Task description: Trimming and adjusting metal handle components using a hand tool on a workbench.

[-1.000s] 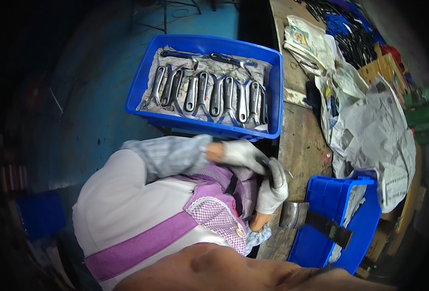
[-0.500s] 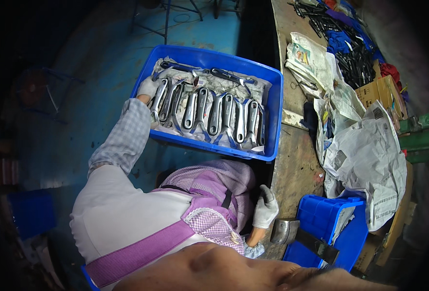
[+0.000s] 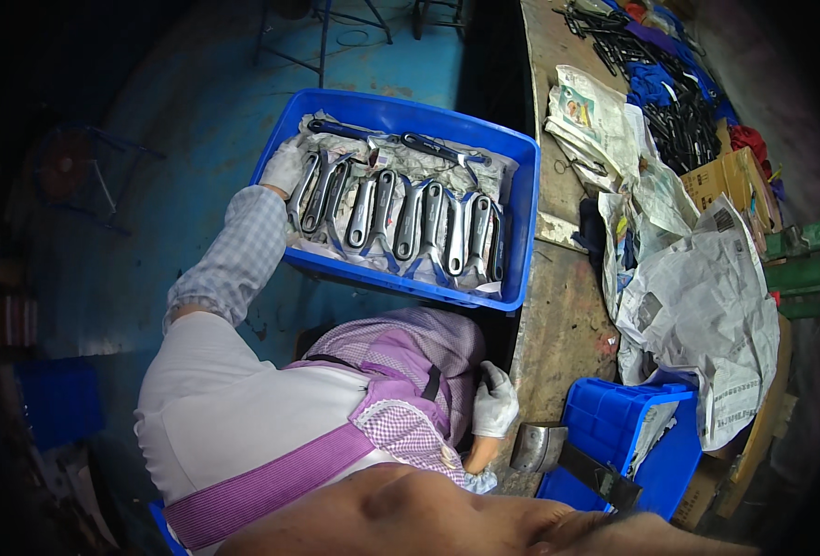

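Note:
A blue plastic crate [image 3: 400, 104] holds a row of adjustable wrenches [image 3: 406, 222] with black-and-silver handles, laid side by side on crumpled paper. Two more wrenches [image 3: 442, 148] lie crosswise along its far side. My left hand [image 3: 285, 167], in a white glove, reaches over the crate's left end beside the leftmost wrench. Its fingertips blur into the pale paper, so their grip is unclear. My right hand [image 3: 495, 403], gloved too, hangs by the bench edge near my lap, fingers loosely bent and nothing in it.
Along the right runs a worn bench [image 3: 558, 324] bearing sheets of newspaper [image 3: 697, 296], a cardboard box [image 3: 720, 181] and a heap of black tools [image 3: 679, 130]. A second blue crate [image 3: 604, 417] stands at lower right, beside a curved metal piece [image 3: 538, 448]. Metal stool legs [image 3: 323, 46] rise beyond the crate.
My right hand has drawn slightly left toward my lap, its fingers more bent. The left hand has shifted slightly at the crate's left end; the wrenches keep their arrangement.

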Demonstrator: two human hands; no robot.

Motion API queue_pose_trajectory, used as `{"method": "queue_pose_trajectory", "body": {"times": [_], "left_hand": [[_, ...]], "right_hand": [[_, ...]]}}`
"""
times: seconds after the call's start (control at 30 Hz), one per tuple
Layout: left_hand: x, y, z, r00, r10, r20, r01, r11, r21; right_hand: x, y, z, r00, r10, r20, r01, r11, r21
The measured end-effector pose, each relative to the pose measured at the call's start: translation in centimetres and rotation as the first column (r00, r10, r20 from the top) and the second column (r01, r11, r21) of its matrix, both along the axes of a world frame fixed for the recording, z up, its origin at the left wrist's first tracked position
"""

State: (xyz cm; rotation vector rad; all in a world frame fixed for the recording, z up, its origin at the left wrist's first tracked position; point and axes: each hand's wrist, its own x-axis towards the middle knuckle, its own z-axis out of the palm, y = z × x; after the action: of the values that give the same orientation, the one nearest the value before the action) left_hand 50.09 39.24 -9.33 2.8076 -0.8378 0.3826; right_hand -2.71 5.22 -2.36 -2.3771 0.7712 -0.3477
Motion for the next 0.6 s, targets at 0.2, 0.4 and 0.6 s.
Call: {"method": "queue_pose_trajectory", "body": {"times": [0.2,0.4,0.6], "left_hand": [[1.8,0.3,0.6,0.945,0.129,-0.3,-0.168,0.98,-0.108],[-2.5,0.1,0.9,0.934,-0.228,0.275,0.001,0.772,0.636],[-5.2,1.5,-1.0,0.999,-0.002,-0.05,0.013,0.974,0.226]], "right_hand": [[0.2,0.1,0.6,0.999,0.028,-0.022,-0.028,1.0,-0.014],[-0.5,0.9,-0.1,1.0,0.011,-0.019,-0.012,0.999,-0.04],[0.7,0.3,0.1,0.996,0.077,-0.045,-0.082,0.989,-0.121]]}}
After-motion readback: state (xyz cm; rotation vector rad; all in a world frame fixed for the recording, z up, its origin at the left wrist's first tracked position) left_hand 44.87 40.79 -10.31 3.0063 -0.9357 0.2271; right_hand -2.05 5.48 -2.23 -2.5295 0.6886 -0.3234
